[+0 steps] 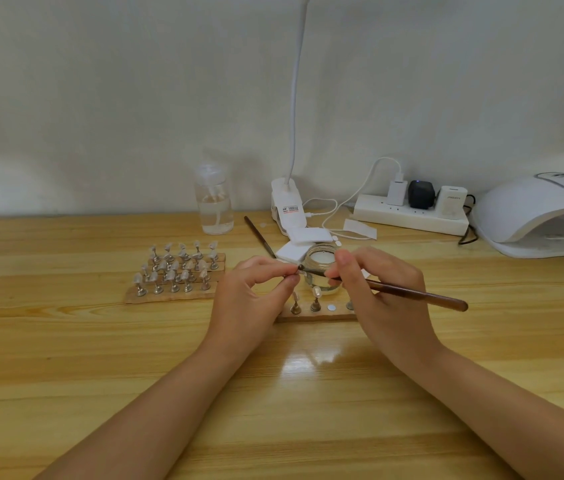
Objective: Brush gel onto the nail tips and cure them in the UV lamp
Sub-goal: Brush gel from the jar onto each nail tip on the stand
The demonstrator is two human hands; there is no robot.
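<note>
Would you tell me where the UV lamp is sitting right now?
In the head view, the UV lamp sits at the table's far right edge against the wall, just right of the power strip.

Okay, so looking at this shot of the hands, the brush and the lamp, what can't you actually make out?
Head view only:
- What the left hand pinches at the tip of the brown wooden brush: too small, hidden by fingertips.
- Contents of the clear glass jar: covered by both hands.
- Inside of the white domed UV lamp: cut off by the right edge.
- Lamp display digits: blurred.
- Right end of the near wooden strip: behind the right hand.
</note>
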